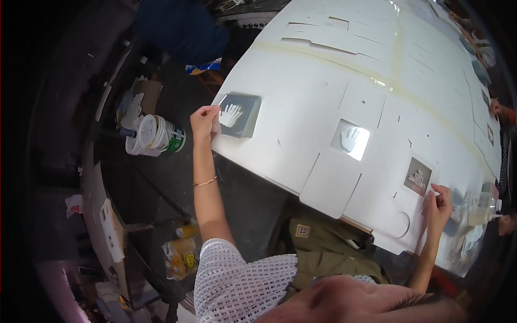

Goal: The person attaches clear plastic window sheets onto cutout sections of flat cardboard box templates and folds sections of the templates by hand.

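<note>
At the table's left edge, my left hand point(203, 121) is closed in a pinch beside a dark square plate point(246, 116) with a white handprint point(230, 115). A pale scrap shows under its fingers, too small to name. A second square with a handprint point(350, 139) lies near the middle, its surface shining. My right hand point(441, 207) is at the right, fingers curled together next to a brown-grey square with pale lettering point(418, 176). What the right fingers hold, if anything, cannot be made out.
White cardboard sheets point(301, 107) with slots and yellowed tape cover the table. White tubs point(153, 134) stand at the left. Bottles point(479, 215) and another person's hand point(506, 225) are at the right edge. Someone in dark blue point(180, 27) is beyond the table's left side.
</note>
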Demonstrator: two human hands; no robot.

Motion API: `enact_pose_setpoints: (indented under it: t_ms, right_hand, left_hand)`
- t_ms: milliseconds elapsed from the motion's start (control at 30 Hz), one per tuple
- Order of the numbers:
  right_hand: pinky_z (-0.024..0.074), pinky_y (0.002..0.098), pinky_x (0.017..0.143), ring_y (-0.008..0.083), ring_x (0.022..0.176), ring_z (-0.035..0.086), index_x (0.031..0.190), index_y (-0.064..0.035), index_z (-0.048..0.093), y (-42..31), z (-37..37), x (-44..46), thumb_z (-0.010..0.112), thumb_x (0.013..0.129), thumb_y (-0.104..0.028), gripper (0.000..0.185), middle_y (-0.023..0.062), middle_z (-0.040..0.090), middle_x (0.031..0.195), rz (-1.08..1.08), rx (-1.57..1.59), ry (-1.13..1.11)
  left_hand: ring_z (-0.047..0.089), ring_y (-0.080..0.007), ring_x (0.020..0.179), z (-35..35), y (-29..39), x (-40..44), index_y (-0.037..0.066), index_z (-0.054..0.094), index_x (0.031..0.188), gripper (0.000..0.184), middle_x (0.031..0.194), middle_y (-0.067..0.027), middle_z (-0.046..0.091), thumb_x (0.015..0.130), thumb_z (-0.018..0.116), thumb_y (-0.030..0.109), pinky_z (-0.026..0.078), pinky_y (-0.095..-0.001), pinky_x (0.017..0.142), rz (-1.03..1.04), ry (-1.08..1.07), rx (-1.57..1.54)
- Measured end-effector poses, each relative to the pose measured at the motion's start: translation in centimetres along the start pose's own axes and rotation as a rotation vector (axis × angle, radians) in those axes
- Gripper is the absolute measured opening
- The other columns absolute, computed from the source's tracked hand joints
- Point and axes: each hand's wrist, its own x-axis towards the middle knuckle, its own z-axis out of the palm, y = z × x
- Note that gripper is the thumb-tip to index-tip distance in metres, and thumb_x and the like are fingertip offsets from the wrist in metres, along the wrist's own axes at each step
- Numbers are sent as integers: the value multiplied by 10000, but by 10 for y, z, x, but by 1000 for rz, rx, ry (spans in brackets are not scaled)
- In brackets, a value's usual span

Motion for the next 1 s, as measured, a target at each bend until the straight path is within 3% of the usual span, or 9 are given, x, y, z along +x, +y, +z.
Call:
enact_pose_setpoints:
  t_ms: [133, 200, 233, 300, 400, 533, 667, 900, 1000]
  right_hand:
    - [324, 168, 511, 20, 573, 386, 978, -15, 645, -28, 11, 0, 574, 844, 30, 158, -8, 519, 970, -123, -171, -41]
    - [330, 171, 513, 22, 578, 396, 984, -14, 644, -42, 18, 0, 573, 847, 25, 159, -9, 525, 931, -148, -178, -53]
    - [335, 174, 515, 25, 584, 407, 989, -13, 644, -49, 23, 1, 573, 850, 20, 160, -10, 530, 892, -171, -180, -61]
    - [342, 177, 518, 29, 587, 414, 993, -10, 642, -57, 32, 4, 575, 854, 8, 156, -14, 524, 836, -164, -135, -132]
    - [364, 182, 536, 43, 599, 432, 1015, -7, 641, -83, 57, 9, 573, 865, -26, 166, -24, 502, 709, -80, -50, -288]
    - [399, 194, 546, 49, 612, 469, 1141, -34, 630, -126, 107, 20, 549, 870, -22, 283, 2, 570, 779, -75, 248, -522]
    - [404, 195, 536, 55, 616, 492, 1162, -40, 626, -140, 133, 34, 568, 876, -42, 292, 16, 598, 817, 14, 434, -562]
    - [407, 188, 477, 72, 571, 561, 893, 7, 684, -118, 149, 57, 646, 840, -65, 97, 51, 652, 697, 253, 475, -485]
    - [407, 190, 479, 69, 567, 555, 898, 8, 672, -103, 154, 64, 636, 837, -45, 88, 49, 648, 711, 296, 504, -484]
  left_hand:
    - [602, -91, 678, 9, 17, -14, -1, 707, 852, 109, 771, -50, 675, 784, 702, 83, 459, -224, 614, 170, 159, 389]
    - [579, -57, 663, 15, 35, -28, -12, 711, 884, 129, 746, -14, 665, 827, 671, 97, 442, -196, 602, 516, 305, 635]
    - [579, -57, 663, 16, 43, -34, -12, 711, 884, 129, 746, -14, 665, 827, 671, 97, 442, -196, 602, 515, 299, 630]
    - [571, -55, 661, 24, 61, -48, -11, 710, 902, 132, 769, -21, 668, 846, 644, 88, 433, -189, 599, 484, 296, 319]
    - [576, -71, 668, 56, 104, -92, -16, 687, 971, 150, 758, -42, 645, 854, 615, 45, 437, -199, 600, 216, 42, -45]
    - [608, -92, 652, 109, 113, -138, -46, 637, 1029, 183, 793, -84, 664, 862, 597, 14, 474, -199, 604, 90, -458, -216]
    - [634, -107, 669, 143, 108, -158, -49, 624, 1028, 178, 799, -96, 672, 863, 594, 12, 498, -208, 618, 17, -551, -173]
    - [653, -117, 689, 170, 88, -158, -32, 625, 1028, 168, 797, -91, 678, 873, 588, 21, 507, -209, 630, -103, -723, -193]
    - [662, -132, 728, 175, 84, -158, -25, 621, 1053, 196, 843, -101, 685, 865, 604, 30, 524, -232, 656, -176, -778, -195]
